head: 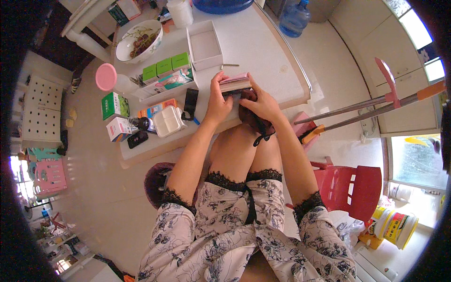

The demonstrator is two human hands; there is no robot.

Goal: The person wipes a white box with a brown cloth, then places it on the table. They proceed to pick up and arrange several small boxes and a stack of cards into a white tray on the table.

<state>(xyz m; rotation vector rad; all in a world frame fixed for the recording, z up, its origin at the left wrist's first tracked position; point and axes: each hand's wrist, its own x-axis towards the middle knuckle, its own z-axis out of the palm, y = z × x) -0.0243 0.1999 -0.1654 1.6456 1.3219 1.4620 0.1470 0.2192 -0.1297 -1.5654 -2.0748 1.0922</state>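
Between both hands, at the table's near edge, is a thick stack of cards or small papers (235,84) with a pink top piece. My left hand (219,102) grips the stack's left end, fingers over the top and thumb below. On the right end, my right hand (260,102) holds the stack. A dark brown pouch or cloth (251,114) with a black cord hangs under my right hand, above the knees; whether that hand also grips it is not plain. A metal hex key or bent rod (230,65) lies just beyond the stack, beside a white open box (206,46).
Left on the table (267,42) are a box of green packs (164,67), a black phone-like object (190,102), a white divided container (167,121) and a bowl of grapes (139,42). Long-handled tools (366,105) and a red chair (348,190) stand at the right.
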